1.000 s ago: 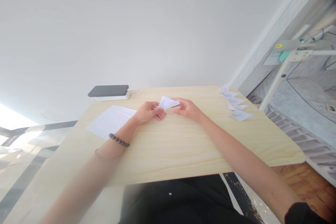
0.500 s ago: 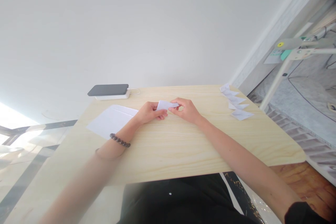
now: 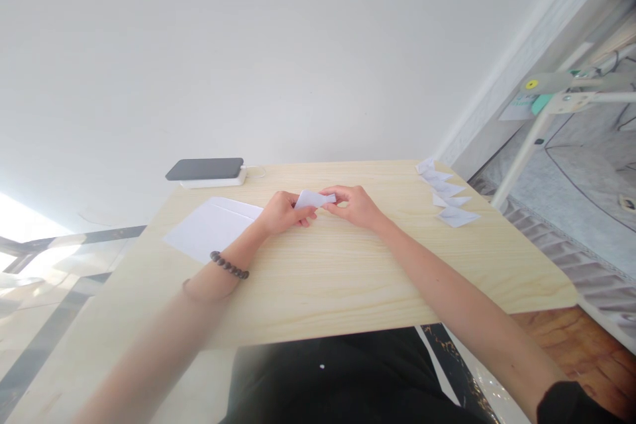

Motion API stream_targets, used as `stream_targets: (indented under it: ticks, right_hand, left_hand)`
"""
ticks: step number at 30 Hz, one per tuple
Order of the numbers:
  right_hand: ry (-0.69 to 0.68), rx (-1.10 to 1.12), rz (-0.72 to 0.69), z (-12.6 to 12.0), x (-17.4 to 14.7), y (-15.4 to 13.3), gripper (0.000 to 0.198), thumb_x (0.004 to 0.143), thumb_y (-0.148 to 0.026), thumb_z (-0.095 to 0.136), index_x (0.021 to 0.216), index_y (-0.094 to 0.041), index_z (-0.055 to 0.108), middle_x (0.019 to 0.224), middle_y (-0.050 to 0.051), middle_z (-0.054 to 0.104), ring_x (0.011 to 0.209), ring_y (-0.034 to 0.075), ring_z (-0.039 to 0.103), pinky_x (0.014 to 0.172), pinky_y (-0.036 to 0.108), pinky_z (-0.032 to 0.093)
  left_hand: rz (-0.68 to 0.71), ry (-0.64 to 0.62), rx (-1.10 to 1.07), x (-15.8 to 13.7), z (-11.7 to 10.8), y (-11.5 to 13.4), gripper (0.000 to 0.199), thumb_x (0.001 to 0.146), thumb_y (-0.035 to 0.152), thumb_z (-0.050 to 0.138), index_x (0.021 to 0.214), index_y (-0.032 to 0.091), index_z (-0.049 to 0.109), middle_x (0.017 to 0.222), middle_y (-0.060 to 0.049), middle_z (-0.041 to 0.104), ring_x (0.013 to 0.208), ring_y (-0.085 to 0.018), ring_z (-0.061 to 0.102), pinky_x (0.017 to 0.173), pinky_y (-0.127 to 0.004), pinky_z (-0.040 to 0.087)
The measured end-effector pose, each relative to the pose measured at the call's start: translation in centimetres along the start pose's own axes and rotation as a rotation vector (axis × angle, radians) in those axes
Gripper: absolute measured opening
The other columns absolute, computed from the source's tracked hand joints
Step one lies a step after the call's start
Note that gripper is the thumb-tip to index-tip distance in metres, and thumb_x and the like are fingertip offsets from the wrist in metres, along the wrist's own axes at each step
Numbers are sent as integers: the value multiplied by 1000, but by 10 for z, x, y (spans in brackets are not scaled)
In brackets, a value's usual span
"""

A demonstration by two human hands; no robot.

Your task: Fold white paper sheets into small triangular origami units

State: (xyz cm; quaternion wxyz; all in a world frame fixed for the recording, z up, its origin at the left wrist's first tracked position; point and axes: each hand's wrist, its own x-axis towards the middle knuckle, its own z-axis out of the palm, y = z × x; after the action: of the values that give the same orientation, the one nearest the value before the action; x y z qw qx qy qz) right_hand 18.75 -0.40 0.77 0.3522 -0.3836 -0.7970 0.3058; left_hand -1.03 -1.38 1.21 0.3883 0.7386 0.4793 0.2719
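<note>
A small folded piece of white paper (image 3: 311, 199) is held above the middle of the table. My left hand (image 3: 284, 213) pinches its left end, the thumb lying across the front. At its right end the fingers of my right hand (image 3: 352, 204) grip a narrow folded tip. To the left, flat sheets of white paper (image 3: 206, 228) lie partly under my left forearm. Several folded paper pieces (image 3: 458, 216) with pointed ends stand in a row along the table's right side.
A dark phone (image 3: 206, 169) rests on a white block (image 3: 213, 183) at the table's back left, with a white cable (image 3: 256, 169) attached. The wooden table (image 3: 318, 285) meets a pale wall behind. A white metal frame (image 3: 527, 146) stands beyond the right edge.
The right end of the folded paper now shows a narrow, bent tip between my right fingers. Both hands have barely shifted.
</note>
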Motion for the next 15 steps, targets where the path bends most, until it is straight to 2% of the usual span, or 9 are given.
stream_targets:
  ticks: [4, 9, 15]
  right_hand:
    - [-54, 79, 79, -3, -1, 1, 32, 72, -25, 54, 103, -19, 60, 91, 3, 66, 81, 15, 61, 74, 29, 48]
    - [-189, 295, 162, -8, -2, 3, 34, 76, -25, 50, 109, -17, 57, 94, 5, 65, 85, 16, 62, 78, 31, 50]
    - [-286, 423, 218, -12, 0, 10, 38, 76, -25, 53, 113, -17, 54, 96, 7, 65, 89, 16, 61, 79, 33, 51]
  left_hand:
    - [-19, -52, -51, 2, -2, -1, 28, 71, 38, 55, 73, 13, 67, 64, -5, 67, 58, -14, 62, 57, -21, 48]
    - [-66, -129, -180, 5, -5, -6, 30, 71, 39, 57, 79, 11, 66, 84, -9, 68, 66, -16, 63, 63, -25, 51]
    - [-57, -179, -230, 6, -8, -8, 36, 72, 42, 56, 83, 9, 65, 86, -11, 67, 65, -16, 63, 62, -26, 51]
